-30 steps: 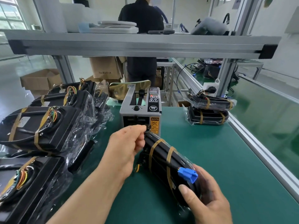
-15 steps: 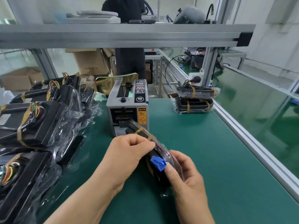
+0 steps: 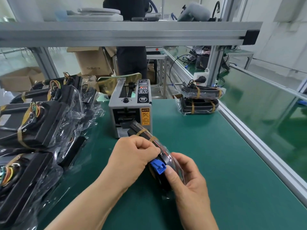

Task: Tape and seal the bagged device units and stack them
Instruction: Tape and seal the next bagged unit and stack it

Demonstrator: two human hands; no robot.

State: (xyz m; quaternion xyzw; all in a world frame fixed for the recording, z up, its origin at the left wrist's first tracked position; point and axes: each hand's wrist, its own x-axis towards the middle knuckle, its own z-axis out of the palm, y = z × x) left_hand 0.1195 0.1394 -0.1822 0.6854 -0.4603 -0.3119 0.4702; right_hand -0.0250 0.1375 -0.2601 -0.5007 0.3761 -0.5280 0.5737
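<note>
A black bagged device unit (image 3: 146, 135) with tan tape bands and a blue connector (image 3: 158, 166) stands on edge on the green mat, just in front of the grey tape dispenser (image 3: 131, 112). My left hand (image 3: 132, 156) has its fingers curled on the unit's top edge at the plastic bag. My right hand (image 3: 187, 178) grips the unit's near end, thumb beside the blue connector. Two taped units (image 3: 199, 100) are stacked at the back right. Several bagged units (image 3: 38, 123) are piled on the left.
An aluminium shelf beam (image 3: 129, 34) crosses overhead. The bench's metal rail (image 3: 259, 146) runs along the right edge. A person in dark clothes (image 3: 131, 60) stands behind the bench, beside cardboard boxes (image 3: 93, 60). Green mat (image 3: 207, 155) lies bare to the right of my hands.
My left hand left the dispenser's mouth and came down onto the unit's top edge. Both hands drew the unit closer and turned it more on edge.
</note>
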